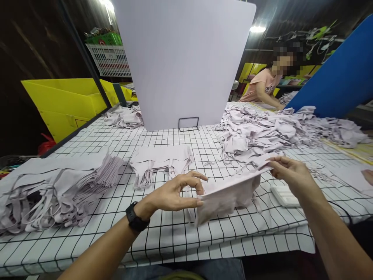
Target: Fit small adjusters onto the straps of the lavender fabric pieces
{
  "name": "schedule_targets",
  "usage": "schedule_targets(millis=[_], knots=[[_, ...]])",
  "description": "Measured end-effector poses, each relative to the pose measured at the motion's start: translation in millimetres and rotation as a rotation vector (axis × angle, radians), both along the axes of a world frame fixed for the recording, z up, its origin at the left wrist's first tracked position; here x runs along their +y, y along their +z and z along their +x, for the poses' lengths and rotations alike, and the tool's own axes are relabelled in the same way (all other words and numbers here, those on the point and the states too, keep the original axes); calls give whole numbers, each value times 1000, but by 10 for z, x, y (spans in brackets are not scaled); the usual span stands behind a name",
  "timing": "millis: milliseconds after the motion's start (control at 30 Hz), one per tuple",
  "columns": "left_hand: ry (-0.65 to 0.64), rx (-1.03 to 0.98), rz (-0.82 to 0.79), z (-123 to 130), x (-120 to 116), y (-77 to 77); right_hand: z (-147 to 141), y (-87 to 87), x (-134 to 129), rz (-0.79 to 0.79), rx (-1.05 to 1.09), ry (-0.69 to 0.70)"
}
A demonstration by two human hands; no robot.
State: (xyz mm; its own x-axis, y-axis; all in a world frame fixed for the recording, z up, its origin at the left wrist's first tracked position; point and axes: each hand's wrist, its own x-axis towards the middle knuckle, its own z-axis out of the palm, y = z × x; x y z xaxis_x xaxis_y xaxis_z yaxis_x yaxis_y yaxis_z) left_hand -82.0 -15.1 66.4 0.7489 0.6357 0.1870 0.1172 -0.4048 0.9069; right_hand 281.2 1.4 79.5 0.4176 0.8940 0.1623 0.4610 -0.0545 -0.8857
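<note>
A pale lilac strappy top (pixel 224 198) is stretched between my two hands above the checked tabletop. My left hand (pixel 177 192), with a black band on the wrist, pinches its near left corner between thumb and forefinger. At the far right corner, my right hand (pixel 287 171) grips the edge between thumb and fingers. The top's lower part hangs down, and a strap dangles near its right end. Just beyond my left hand lies a small flat stack of similar tops (pixel 160 157), straps toward me. A taller folded stack (pixel 58 186) sits at the left.
A loose heap of lilac garments (pixel 262 130) covers the back right. A white upright board (pixel 186 66) stands at the back centre. Beside my right hand is a white box-like device (pixel 284 195) with a cable. Yellow bins (pixel 64 99) stand left; a co-worker (pixel 265 83) works behind.
</note>
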Motion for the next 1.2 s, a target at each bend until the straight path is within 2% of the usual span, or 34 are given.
schedule_targets(millis=[133,233,433,533,633,700,767,800,867,933,1033,1133,1200], knots=[[123,271,257,-98,-37,108,2,65,-66,-50,82,0],[260,322,380,-103,13,152,-29,147,-118,-60,76,-21],[412,162,294,-7,265,207,-96,242,-103,-125,48,34],[526,286,388,13,361,224,-7,276,-159,-143,-18,122],[579,485,554,27,404,211,118,309,-340,-185,-70,330],[558,470,622,67,399,181,123,315,-486,-302,-136,576],[463,335,638,144,378,144,5,298,-578,-378,-238,770],[399,265,642,194,364,128,-102,279,-587,-357,-281,800],[271,179,661,297,343,114,-383,224,-516,-211,-305,749],[171,147,679,379,339,140,-681,157,-352,-85,-228,754],[69,80,642,420,364,262,-1001,94,-69,-84,24,995],[90,7,561,374,367,424,-1115,151,77,-150,165,1142],[162,-55,459,331,314,486,-1121,256,68,-147,126,1092]])
